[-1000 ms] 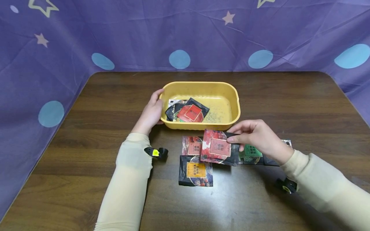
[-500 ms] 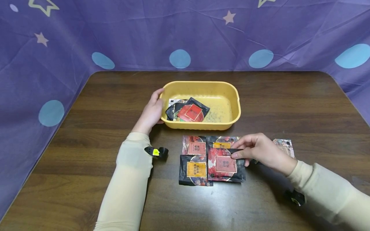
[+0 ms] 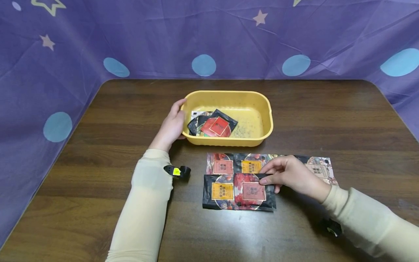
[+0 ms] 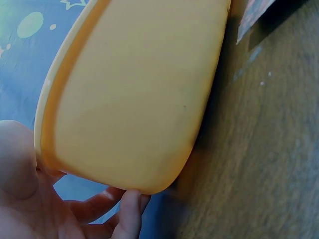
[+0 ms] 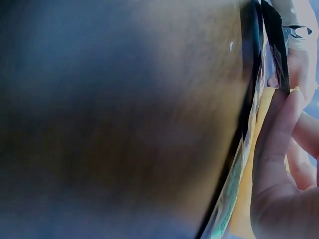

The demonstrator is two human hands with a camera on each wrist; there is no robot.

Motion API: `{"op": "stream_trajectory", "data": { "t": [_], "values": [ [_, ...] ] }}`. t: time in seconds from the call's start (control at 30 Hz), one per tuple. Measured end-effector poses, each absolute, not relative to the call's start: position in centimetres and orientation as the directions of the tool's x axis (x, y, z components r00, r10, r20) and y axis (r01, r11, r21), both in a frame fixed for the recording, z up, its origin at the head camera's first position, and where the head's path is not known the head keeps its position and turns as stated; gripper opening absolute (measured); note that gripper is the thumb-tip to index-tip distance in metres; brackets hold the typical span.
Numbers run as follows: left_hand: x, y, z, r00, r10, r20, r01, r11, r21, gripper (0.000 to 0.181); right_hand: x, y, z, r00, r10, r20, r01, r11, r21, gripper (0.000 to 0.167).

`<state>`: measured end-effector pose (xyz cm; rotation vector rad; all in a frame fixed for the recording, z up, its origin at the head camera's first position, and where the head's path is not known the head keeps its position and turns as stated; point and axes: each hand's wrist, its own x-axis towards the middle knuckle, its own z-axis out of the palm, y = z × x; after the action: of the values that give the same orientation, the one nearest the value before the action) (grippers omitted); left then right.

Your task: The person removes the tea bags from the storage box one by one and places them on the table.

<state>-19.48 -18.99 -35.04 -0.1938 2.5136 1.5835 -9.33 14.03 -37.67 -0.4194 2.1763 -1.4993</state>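
In the head view the left hand (image 3: 171,126) grips the left end of a yellow bin (image 3: 229,142); the left wrist view shows its fingers (image 4: 130,214) around the bin's end wall (image 4: 124,109). Between thumb and fingers the right hand (image 3: 289,175) pinches the upper right corner of a red and black packet (image 3: 250,194). That packet lies against the right side of a black packet with an orange label (image 3: 222,192). Close up, the right hand (image 5: 286,164) holds the dark packet edge (image 5: 277,45).
Behind the front pair runs a row of packets: pink-labelled (image 3: 222,166), orange-labelled (image 3: 251,166) and, at the right end, pale (image 3: 319,170); the hand covers part of it. Several packets (image 3: 217,125) lie inside the bin's left half. A purple curtain (image 3: 163,40) hangs behind the table (image 3: 131,94).
The right hand has brought the red and black packet from above the back row toward the front, down beside the front orange-labelled packet. The left hand and bin have stayed in place.
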Motion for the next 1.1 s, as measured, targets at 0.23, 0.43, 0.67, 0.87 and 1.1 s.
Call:
{"op": "stream_trajectory", "data": {
  "t": [0.23,0.43,0.67,0.87,1.1],
  "values": [
    [-19.5,-19.0,-35.0,-0.979,-0.023,-0.203,-0.192,0.440,0.877,0.050,-9.1,13.4,-37.4,-0.876,-0.436,-0.205,-0.016,0.452,-0.892,0.021],
    [-19.5,-18.9,-35.0,-0.979,-0.023,-0.203,-0.193,0.434,0.880,0.050,-8.9,13.0,-37.2,-0.906,-0.389,-0.169,-0.096,0.575,-0.813,0.021],
    [-19.5,-18.9,-35.0,-0.977,-0.022,-0.212,-0.201,0.430,0.880,0.051,-8.9,13.0,-37.4,-0.909,-0.416,-0.017,-0.300,0.684,-0.665,0.016],
    [-19.5,-18.9,-35.0,-0.978,-0.024,-0.209,-0.199,0.435,0.878,0.051,-9.0,12.9,-37.4,-0.903,-0.429,-0.010,-0.333,0.715,-0.615,0.015],
    [-19.6,-18.9,-35.1,-0.977,-0.024,-0.211,-0.200,0.439,0.876,0.051,-9.0,12.8,-37.4,-0.905,-0.426,-0.011,-0.338,0.734,-0.589,0.016]
  ]
}}
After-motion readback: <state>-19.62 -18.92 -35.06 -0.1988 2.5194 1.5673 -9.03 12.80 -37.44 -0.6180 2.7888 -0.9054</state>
